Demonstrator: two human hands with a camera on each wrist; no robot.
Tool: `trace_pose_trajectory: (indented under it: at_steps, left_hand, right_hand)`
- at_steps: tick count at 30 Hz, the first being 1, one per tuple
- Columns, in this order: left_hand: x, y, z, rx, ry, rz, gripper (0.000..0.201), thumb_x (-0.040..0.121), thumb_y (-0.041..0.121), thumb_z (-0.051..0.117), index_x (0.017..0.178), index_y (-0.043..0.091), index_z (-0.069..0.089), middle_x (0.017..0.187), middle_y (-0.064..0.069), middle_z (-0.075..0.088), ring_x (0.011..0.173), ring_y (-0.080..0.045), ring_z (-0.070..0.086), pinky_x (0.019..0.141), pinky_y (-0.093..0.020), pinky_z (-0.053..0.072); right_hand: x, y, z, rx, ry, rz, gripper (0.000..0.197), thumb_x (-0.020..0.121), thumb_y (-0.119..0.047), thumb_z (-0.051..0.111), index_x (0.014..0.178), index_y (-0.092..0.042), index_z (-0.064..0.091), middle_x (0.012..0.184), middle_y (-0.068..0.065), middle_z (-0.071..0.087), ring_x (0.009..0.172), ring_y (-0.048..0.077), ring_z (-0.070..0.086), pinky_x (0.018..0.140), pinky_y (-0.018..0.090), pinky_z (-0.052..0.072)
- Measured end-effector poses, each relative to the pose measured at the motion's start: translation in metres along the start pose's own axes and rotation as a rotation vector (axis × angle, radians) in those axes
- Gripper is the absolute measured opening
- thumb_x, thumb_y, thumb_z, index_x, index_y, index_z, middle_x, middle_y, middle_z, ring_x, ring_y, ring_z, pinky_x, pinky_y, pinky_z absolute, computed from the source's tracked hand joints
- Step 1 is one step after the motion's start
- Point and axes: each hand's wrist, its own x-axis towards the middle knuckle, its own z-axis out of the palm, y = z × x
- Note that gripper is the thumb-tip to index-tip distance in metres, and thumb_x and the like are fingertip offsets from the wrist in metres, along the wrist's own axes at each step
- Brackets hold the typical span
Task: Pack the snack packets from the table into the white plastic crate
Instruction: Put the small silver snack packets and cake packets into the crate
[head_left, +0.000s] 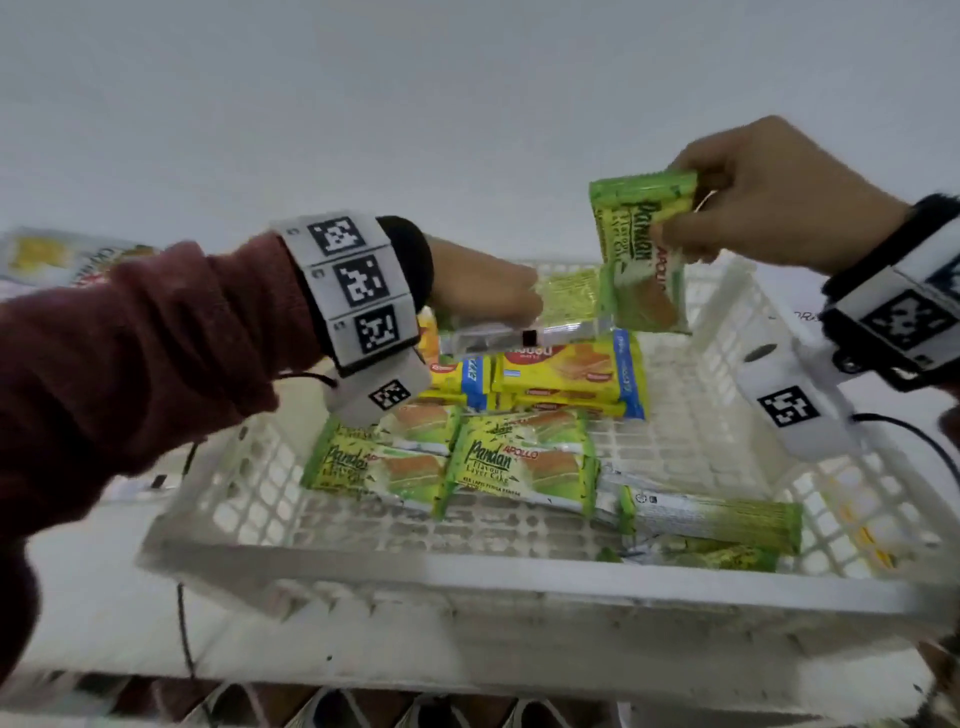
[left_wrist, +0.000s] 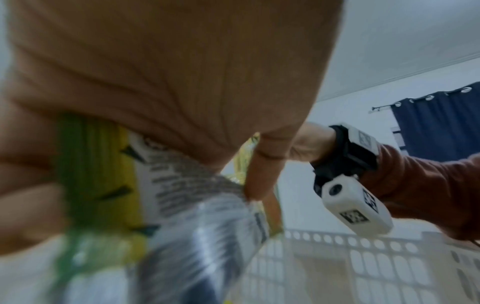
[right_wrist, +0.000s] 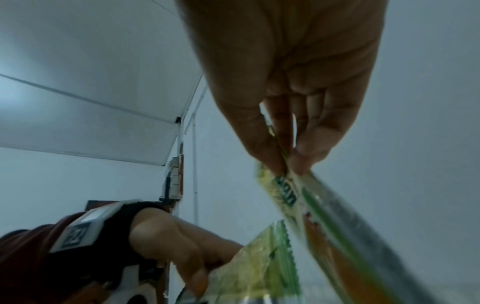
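White plastic crate (head_left: 519, 587) already holds several green and yellow packets; my right hand (head_left: 769, 202) pinches a green pandan packet (head_left: 639, 260) above it, my left hand (head_left: 483, 291) grips another packet (head_left: 569, 299) inside, placement pending.

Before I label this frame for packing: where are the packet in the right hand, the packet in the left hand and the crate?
right-hand packet (head_left: 641, 260), head view, printed front.
left-hand packet (head_left: 569, 299), head view, green end.
white crate (head_left: 519, 577), head view, near rim.
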Motion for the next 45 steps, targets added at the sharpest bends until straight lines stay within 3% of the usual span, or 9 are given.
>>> trace_pose_trajectory:
  at_steps: [5,7,13,16,21,28,35,40,45]
  left_hand:
    - [-0.033,-0.042,-0.007,-0.114,0.121,-0.207,0.062,0.094,0.012,0.045,0.142,0.03,0.01,0.052,-0.001,0.035,0.043,-0.015,0.032,0.042,-0.021,0.03]
    - [-0.042,-0.051,-0.007,-0.07,0.124,-0.187,0.058,0.092,0.011,0.049,0.137,0.034,0.02,0.05,0.0,0.036,0.04,-0.013,0.033,0.041,-0.021,0.032]
    - [-0.044,-0.058,0.004,-0.233,0.047,-0.238,0.024,0.093,0.019,0.047,0.105,0.01,0.065,0.076,-0.002,0.056,0.066,-0.021,0.057,0.05,-0.022,0.051]
    - [-0.043,-0.059,0.006,-0.316,-0.051,-0.246,0.032,0.095,0.015,0.045,0.113,-0.005,0.061,0.081,-0.009,0.06,0.062,-0.016,0.057,0.053,-0.02,0.057]
    - [-0.047,-0.058,0.006,-0.032,-0.047,-0.132,0.046,0.087,0.006,0.056,0.132,0.016,0.051,0.064,0.012,0.051,0.049,0.002,0.05,0.038,-0.002,0.033]
    - [-0.037,-0.066,0.006,0.132,0.015,-0.131,0.03,0.088,0.037,0.056,0.065,0.019,0.049,0.059,0.004,0.044,0.055,-0.01,0.038,0.053,-0.023,0.03]
    - [-0.042,-0.079,-0.013,0.142,0.218,-0.212,0.043,0.088,0.037,0.057,0.055,0.017,0.039,0.054,0.001,0.039,0.053,-0.011,0.034,0.051,-0.022,0.023]
    - [-0.043,-0.085,-0.01,0.185,0.234,-0.251,0.038,0.086,0.042,0.058,0.064,0.013,0.046,0.055,-0.003,0.035,0.057,-0.021,0.035,0.049,-0.027,0.021]
    - [-0.041,-0.093,-0.002,0.16,0.22,-0.202,0.041,0.087,0.037,0.059,0.058,0.014,0.041,0.056,-0.003,0.034,0.058,-0.021,0.033,0.05,-0.027,0.02]
  right_hand:
    - [0.0,-0.027,0.031,0.268,-0.268,0.115,0.048,0.081,0.009,0.06,0.118,-0.021,0.049,0.081,0.021,0.066,0.043,0.014,0.064,0.051,0.022,0.057]
    - [0.0,-0.033,0.046,0.287,-0.402,0.167,0.042,0.083,0.011,0.056,0.114,-0.016,0.053,0.087,0.022,0.067,0.047,0.018,0.066,0.054,0.026,0.058]
    - [-0.002,-0.028,0.097,0.328,-0.789,0.345,0.026,0.087,0.012,0.048,0.093,-0.013,0.045,0.106,0.022,0.065,0.076,0.032,0.069,0.052,0.025,0.057]
    - [-0.001,-0.016,0.115,0.149,-0.901,0.353,0.021,0.089,0.006,0.051,0.097,-0.011,0.041,0.074,0.005,0.067,0.05,0.013,0.064,0.053,0.025,0.057]
    - [-0.002,-0.001,0.127,-0.037,-0.947,0.262,0.031,0.084,-0.005,0.064,0.104,-0.015,0.043,0.065,0.004,0.062,0.05,0.011,0.058,0.047,0.018,0.047]
    - [0.004,-0.026,0.099,0.068,-0.768,-0.199,0.02,0.086,-0.008,0.06,0.085,-0.028,0.061,0.074,0.001,0.06,0.06,0.016,0.045,0.062,0.028,0.04]
    - [0.002,-0.088,0.14,-0.153,-0.908,-0.61,0.026,0.088,-0.008,0.058,0.113,-0.015,0.065,0.106,-0.001,0.064,0.084,0.007,0.052,0.07,0.009,0.038]
    - [-0.005,-0.102,0.179,-0.253,-0.928,-0.683,0.059,0.082,-0.007,0.063,0.135,-0.025,0.045,0.135,0.003,0.049,0.12,0.017,0.047,0.097,0.026,0.037]
    - [-0.017,-0.076,0.179,-0.517,-1.151,-0.69,0.056,0.081,-0.004,0.063,0.134,-0.017,0.048,0.132,0.005,0.051,0.118,0.02,0.05,0.095,0.029,0.04]
